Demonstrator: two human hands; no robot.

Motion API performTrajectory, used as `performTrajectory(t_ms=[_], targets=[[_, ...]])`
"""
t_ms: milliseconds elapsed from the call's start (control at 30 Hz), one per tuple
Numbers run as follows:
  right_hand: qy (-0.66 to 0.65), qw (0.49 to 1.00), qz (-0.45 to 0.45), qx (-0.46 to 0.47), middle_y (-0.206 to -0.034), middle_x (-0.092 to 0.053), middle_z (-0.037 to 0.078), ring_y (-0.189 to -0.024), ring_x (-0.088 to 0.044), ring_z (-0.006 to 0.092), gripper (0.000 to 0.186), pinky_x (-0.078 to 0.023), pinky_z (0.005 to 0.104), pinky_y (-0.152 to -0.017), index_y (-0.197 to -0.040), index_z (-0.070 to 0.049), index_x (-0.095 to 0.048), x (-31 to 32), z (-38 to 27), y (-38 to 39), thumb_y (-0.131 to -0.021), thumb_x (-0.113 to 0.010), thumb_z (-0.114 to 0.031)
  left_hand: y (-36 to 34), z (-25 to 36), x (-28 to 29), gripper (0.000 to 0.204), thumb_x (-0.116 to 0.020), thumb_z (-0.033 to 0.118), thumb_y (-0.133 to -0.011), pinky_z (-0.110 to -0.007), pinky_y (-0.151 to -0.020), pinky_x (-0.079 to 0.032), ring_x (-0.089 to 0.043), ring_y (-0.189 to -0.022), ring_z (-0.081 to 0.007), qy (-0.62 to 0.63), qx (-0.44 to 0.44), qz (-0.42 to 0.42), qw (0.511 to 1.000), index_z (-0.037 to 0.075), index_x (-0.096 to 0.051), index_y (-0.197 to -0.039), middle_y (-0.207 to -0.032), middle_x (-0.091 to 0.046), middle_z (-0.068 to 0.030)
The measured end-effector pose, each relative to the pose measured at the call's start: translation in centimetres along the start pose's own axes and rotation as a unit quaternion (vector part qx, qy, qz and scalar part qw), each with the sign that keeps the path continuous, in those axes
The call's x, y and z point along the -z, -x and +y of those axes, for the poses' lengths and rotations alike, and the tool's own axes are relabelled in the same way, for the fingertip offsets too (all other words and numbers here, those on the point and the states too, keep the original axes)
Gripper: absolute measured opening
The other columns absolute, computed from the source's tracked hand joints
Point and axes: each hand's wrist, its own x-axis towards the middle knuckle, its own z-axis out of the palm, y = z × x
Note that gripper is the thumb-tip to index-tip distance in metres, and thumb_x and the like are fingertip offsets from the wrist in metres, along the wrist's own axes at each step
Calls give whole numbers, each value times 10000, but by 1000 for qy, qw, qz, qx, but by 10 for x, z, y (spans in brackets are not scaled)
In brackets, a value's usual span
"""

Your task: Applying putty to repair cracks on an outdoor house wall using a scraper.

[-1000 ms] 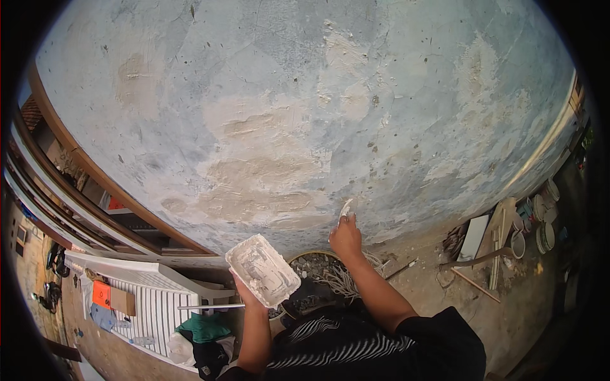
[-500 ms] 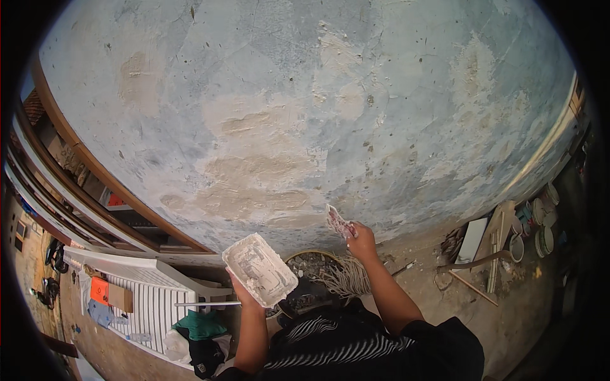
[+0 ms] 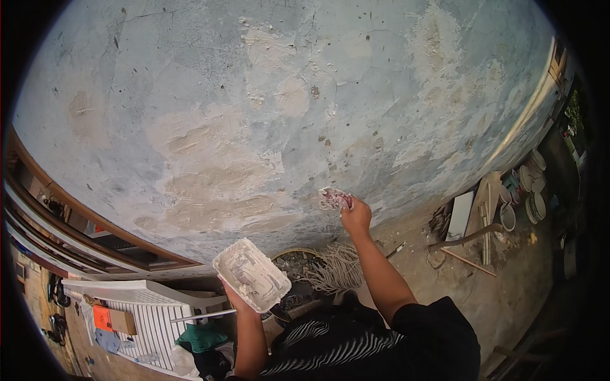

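Right hand (image 3: 357, 216) is closed around a smeared scraper (image 3: 331, 199), which points toward nine o'clock before the patchy wall (image 3: 362, 127); whether they touch, I cannot tell. Left hand (image 3: 234, 297) is clamped on the pale tray (image 3: 254, 277) from below, at eight o'clock from the right one. Rope (image 3: 338, 268) lies at seven o'clock.

At 8 o'clock, a white slatted tabletop (image 3: 152, 315) carries an orange box (image 3: 102, 319) beside a brown box (image 3: 122, 322); a green cloth (image 3: 202, 338) lies at 7. Pale, rope-like strands (image 3: 337, 270) heap at 5, a thin wooden stick (image 3: 469, 262) lies at 4, and a white panel (image 3: 459, 216) leans at 3. A brown frame (image 3: 95, 234) curves along 9.
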Motion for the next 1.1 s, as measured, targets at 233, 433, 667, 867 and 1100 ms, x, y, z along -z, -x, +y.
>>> performTrajectory(t_ms=[233,433,667,867,1100], targets=[[-11,1000,-4,10,-916,-629,191,-832,-596,380,283,-475,424,-723,-964,4,-632,29,15,16,-769,-609,-201,0,-2,-1,606,-341,550,-898,-465,-841,-492,-571,-1013,-322,-4,10,-2,1000,92,-423,-1287,-1194,-540,-125],[-17,995,45,87,-962,-592,186,-809,-589,375,268,-483,411,-705,-969,12,-606,21,-2,52,-778,-598,-175,-6,0,14,607,-304,565,-907,-458,-947,-412,-481,-1147,-301,-34,32,-77,996,135,-391,-1326,-1305,-460,-84],[55,996,-24,72,-1060,-525,153,-841,-588,338,348,-497,406,-702,-1035,-33,-579,-27,-30,65,-711,-655,-133,-6,6,4,570,-347,512,-905,-463,-851,-487,-568,-1025,-320,-4,25,-31,999,92,-428,-1282,-1195,-540,-123],[40,996,-27,77,-1140,-481,184,-881,-587,346,376,-499,404,-716,-1044,-40,-579,-44,-58,68,-698,-678,-147,0,16,3,560,-347,513,-908,-459,-869,-478,-552,-1054,-307,-11,9,-26,1000,109,-427,-1287,-1217,-529,-103],[69,981,-165,72,-1150,-507,195,-752,-614,366,317,-515,423,-664,-1005,-43,-597,-50,-84,92,-739,-641,-209,1,21,7,559,-343,519,-908,-463,-884,-468,-547,-1061,-310,-5,11,-14,1000,125,-420,-1296,-1234,-518,-104]])
